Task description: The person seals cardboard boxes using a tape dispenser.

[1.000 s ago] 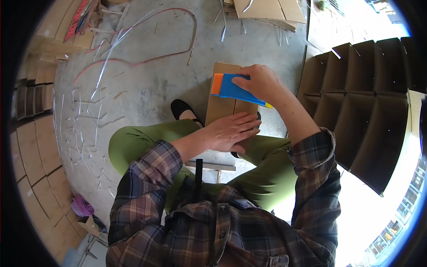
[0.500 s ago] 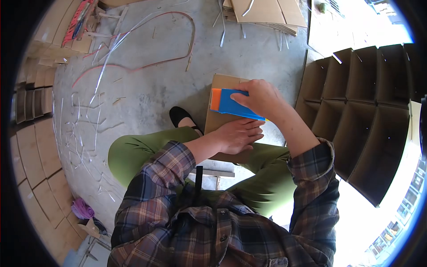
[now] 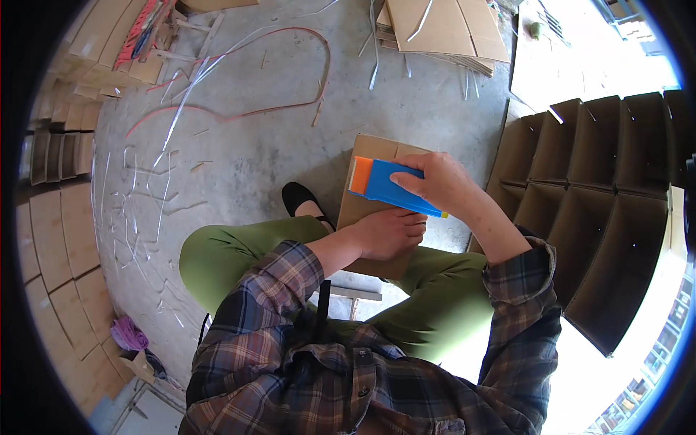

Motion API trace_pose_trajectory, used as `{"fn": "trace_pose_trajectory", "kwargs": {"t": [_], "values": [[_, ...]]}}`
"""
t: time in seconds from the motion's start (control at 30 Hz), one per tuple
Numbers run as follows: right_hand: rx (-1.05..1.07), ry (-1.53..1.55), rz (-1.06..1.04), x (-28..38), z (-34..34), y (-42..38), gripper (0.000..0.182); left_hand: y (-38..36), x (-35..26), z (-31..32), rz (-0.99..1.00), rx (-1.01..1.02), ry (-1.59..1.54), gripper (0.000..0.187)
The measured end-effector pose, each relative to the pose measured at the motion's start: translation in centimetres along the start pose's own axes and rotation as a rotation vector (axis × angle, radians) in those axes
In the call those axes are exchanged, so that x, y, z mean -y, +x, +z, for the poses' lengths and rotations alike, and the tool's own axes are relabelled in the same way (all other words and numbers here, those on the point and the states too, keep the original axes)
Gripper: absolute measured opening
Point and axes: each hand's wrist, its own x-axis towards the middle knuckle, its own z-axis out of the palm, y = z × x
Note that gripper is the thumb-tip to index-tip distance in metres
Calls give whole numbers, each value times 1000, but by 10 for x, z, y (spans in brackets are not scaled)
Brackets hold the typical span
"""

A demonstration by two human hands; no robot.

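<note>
A small brown cardboard box (image 3: pixel 351 201) rests on my lap, between my knees. My right hand (image 3: pixel 444 181) grips a flat blue object (image 3: pixel 397 187) with an orange end (image 3: pixel 360 175) and a bit of yellow at its lower right corner. It lies over the top of the box; its exact kind I cannot make out. The thumb presses on its upper face and the fingers go round its far side. My left hand (image 3: pixel 388 233) lies over the near part of the box with fingers bent together, just below the blue object, steadying the box.
Open cardboard boxes (image 3: pixel 587 196) stand in rows on my right. Flattened cardboard (image 3: pixel 442 29) is stacked ahead. Loose strapping (image 3: pixel 170 127) and a red strap (image 3: pixel 322 72) lie on the concrete floor. Closed cartons (image 3: pixel 65 239) are piled at left, near a purple bundle (image 3: pixel 129 333).
The blue object has tilted slightly, its right end lower. My left fingers, stretched out before, are now more bent. The whole view has shifted a little.
</note>
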Motion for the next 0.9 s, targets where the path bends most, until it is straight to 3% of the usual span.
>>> {"fn": "trace_pose_trajectory", "kwargs": {"t": [0.2,0.3,0.37,0.7,0.9], "values": [[0,-58,-34,-6,-6,-2,31,-2,2,-1,-1,-52,22,24],[-13,25,-34,-24,-14,-11,30,-4,3,-5,-30,-37,23,25],[5,244,24,-42,-26,-22,31,-5,6,-10,-23,8,9,26],[-45,211,210,-122,-77,-81,34,2,10,-11,17,27,-5,29],[-64,-13,251,-144,-73,-85,33,4,8,-10,-2,14,-37,29]]}}
